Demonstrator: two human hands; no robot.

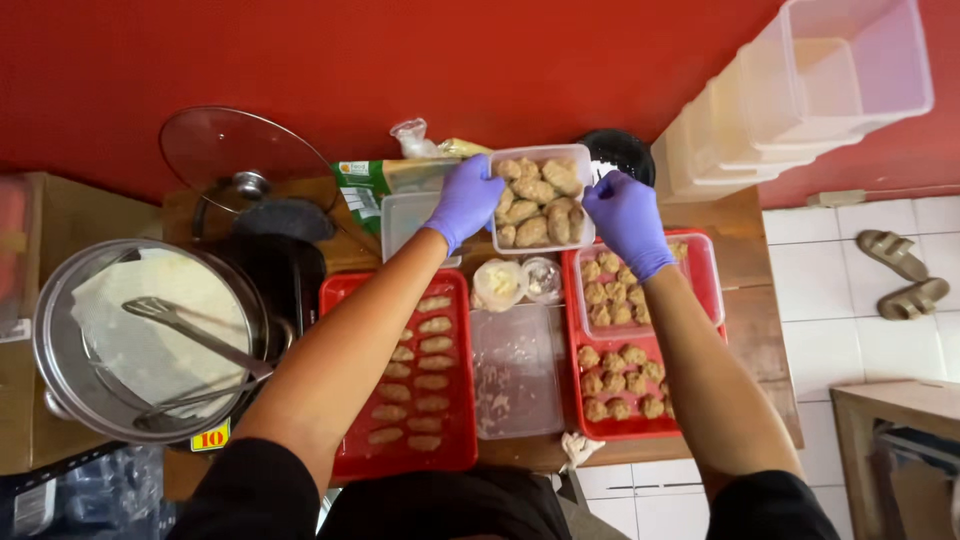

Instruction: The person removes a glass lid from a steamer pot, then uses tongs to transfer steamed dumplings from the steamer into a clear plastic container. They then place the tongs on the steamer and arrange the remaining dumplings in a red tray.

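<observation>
Both gloved hands grasp a clear box of breaded pieces.

The left hand [463, 202] and right hand [627, 220] clench their fingers on opposite ends of the box [541, 199], at the far middle of the surface [760, 320], between two red trays [345, 465]; a steel pot [60, 330] stands left.

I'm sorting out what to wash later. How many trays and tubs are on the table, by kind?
Red trays: 2
Clear tubs holding breaded pieces: 2, one held by the left hand and right hand
Clear tubs without pieces: 2
Total: 6
</observation>
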